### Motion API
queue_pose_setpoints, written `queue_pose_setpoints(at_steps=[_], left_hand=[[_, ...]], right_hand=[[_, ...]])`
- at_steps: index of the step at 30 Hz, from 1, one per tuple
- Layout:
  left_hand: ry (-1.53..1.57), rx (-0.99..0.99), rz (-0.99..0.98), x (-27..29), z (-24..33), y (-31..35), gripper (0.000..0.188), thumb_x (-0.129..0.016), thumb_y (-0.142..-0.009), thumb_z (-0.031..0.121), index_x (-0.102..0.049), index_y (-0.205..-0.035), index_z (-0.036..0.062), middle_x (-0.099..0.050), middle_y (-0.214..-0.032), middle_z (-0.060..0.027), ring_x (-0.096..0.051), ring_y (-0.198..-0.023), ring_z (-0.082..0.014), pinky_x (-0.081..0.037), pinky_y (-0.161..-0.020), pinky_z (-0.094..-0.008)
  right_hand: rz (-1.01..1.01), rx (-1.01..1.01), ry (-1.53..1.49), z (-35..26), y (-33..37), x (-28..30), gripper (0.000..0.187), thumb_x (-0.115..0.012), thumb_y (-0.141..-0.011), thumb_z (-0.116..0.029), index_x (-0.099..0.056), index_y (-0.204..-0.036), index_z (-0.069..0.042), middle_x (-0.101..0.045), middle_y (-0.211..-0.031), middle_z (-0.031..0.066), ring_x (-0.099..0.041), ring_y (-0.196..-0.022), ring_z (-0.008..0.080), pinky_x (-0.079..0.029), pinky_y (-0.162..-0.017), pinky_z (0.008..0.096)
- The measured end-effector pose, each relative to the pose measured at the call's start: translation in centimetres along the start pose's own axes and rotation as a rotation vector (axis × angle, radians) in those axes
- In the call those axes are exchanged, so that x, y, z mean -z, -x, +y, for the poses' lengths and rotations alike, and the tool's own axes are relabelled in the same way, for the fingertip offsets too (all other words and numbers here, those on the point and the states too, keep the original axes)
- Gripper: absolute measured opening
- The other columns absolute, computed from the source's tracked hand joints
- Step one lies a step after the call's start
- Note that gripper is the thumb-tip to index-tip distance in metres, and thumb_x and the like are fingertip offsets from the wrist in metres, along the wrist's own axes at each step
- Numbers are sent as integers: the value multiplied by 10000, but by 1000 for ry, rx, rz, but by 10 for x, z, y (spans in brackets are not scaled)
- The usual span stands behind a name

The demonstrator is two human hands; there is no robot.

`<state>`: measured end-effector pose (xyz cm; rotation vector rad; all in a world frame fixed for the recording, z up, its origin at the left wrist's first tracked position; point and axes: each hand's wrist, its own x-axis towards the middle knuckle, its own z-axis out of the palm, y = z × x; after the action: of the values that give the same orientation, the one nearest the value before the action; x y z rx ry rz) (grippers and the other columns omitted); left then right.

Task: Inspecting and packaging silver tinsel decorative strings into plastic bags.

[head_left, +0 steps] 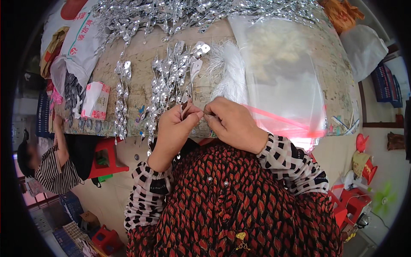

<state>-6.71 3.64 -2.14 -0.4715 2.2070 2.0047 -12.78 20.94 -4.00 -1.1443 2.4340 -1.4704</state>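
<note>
At the table's near edge my two hands come together, fingertips almost touching. My left hand is closed on a shiny silver twisted strip, whose flat end with a small hole points up and away. My right hand pinches with thumb and forefinger; what lies between them is too small to make out. Just beyond that hand lies a bundle of white string. Several more silver twisted strips lie beyond my left hand, some hanging over the edge.
Clear plastic bags with pink-red edges cover the table's right part. A large heap of silver spirals spans the far side. At left are a pink-white tissue pack and a white sack. A person in stripes sits left, near a red stool.
</note>
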Motion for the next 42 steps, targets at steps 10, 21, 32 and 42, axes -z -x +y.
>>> queue_pose_setpoints(at_steps=[10,21,32,42], left_hand=[[21,31,6,6,1,3,77,-623,-858,74,-637,-884,3,-557,-733,43,-467,-665,-35,-369,-597,-198],[40,336,-180,26,9,14,301,-495,-968,341,-581,-1036,60,-538,-655,5,-349,-438,-29,-243,-397,-175],[372,198,-181,11,-12,18,303,-496,-977,262,-530,-1180,40,-584,-777,-28,-535,-575,-93,-421,-491,-208],[495,176,-153,12,-8,16,320,-563,-937,182,-549,-1220,34,-599,-789,-32,-552,-578,-116,-449,-492,-238]], right_hand=[[-92,-141,-325,9,2,-1,137,-648,-832,-115,-590,-926,-34,-593,-881,87,-552,-874,262,-442,-771,341],[38,-121,-581,8,-9,14,106,-599,-887,-93,-591,-971,-28,-546,-1167,88,-512,-975,138,-413,-834,266],[-148,-328,-842,2,-5,-4,99,-590,-913,-83,-576,-974,-6,-575,-1035,49,-520,-865,82,-426,-785,223],[-32,-351,-716,-3,3,4,109,-602,-918,-112,-569,-965,-20,-540,-836,-45,-470,-761,34,-399,-692,190]])
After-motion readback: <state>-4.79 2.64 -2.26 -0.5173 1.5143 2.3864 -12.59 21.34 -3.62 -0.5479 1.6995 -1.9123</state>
